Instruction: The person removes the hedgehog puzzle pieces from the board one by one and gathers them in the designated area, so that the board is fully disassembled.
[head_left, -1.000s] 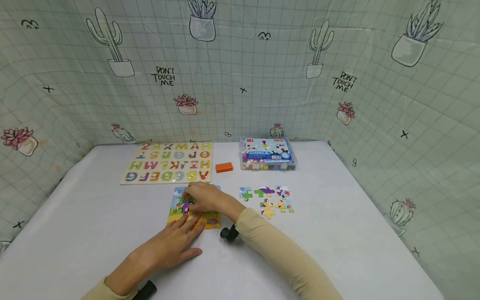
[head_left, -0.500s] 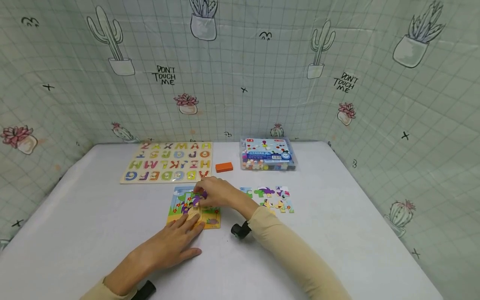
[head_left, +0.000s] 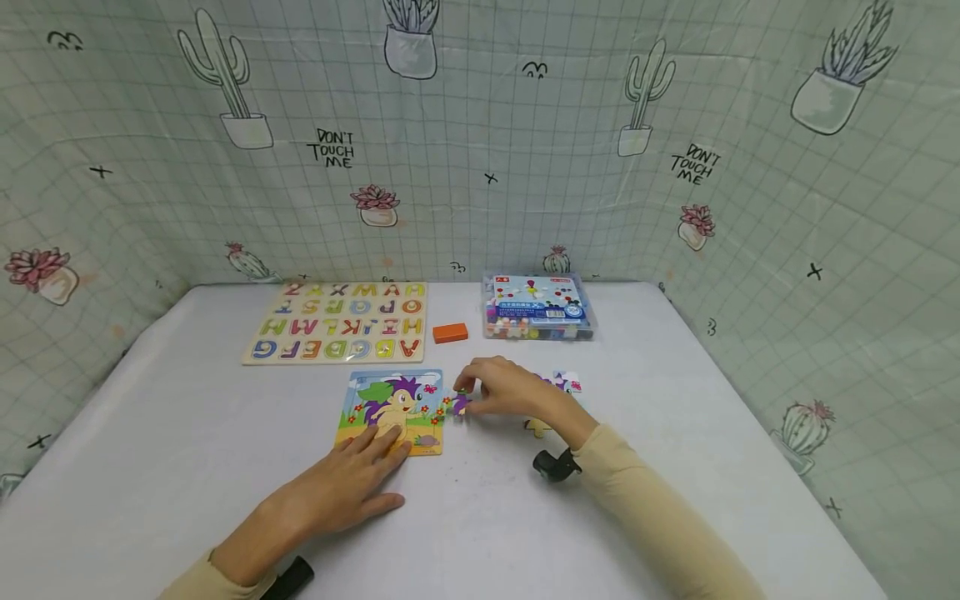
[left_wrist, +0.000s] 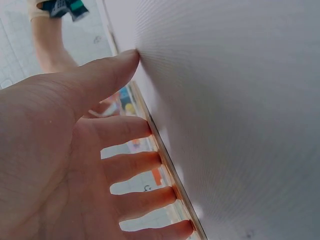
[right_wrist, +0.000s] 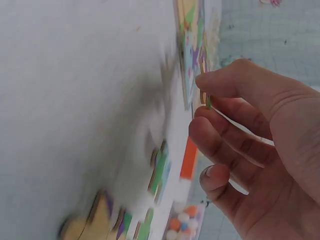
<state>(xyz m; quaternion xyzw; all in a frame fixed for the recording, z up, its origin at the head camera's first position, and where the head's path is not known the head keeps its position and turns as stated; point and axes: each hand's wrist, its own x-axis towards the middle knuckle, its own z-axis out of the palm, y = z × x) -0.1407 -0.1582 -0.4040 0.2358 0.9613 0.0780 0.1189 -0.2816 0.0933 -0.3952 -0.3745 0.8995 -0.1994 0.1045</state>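
A square jigsaw board point(head_left: 429, 448) with a purple-haired hedgehog picture lies on the white table in the head view. My left hand point(head_left: 358, 479) rests on its lower part with spread, straight fingers; the left wrist view shows the fingertips along the board's edge. Just right of the board, my right hand point(head_left: 506, 390) pinches a purple jigsaw piece point(head_left: 460, 404) with red flowers between thumb and fingers. In the right wrist view this piece is seen edge-on, above the table. Loose jigsaw pieces point(head_left: 537, 427) lie partly hidden behind the right hand and wrist.
Behind the board lies a wooden alphabet board point(head_left: 337, 323). An orange block point(head_left: 450, 333) sits beside it, and a clear box of coloured beads point(head_left: 537, 307) stands farther right. A patterned cloth point(head_left: 480, 142) hangs at the table's back.
My right hand has moved right, off the board, carrying the purple piece. More of the hedgehog picture shows, while fewer loose pieces are visible. The left hand stays in place.
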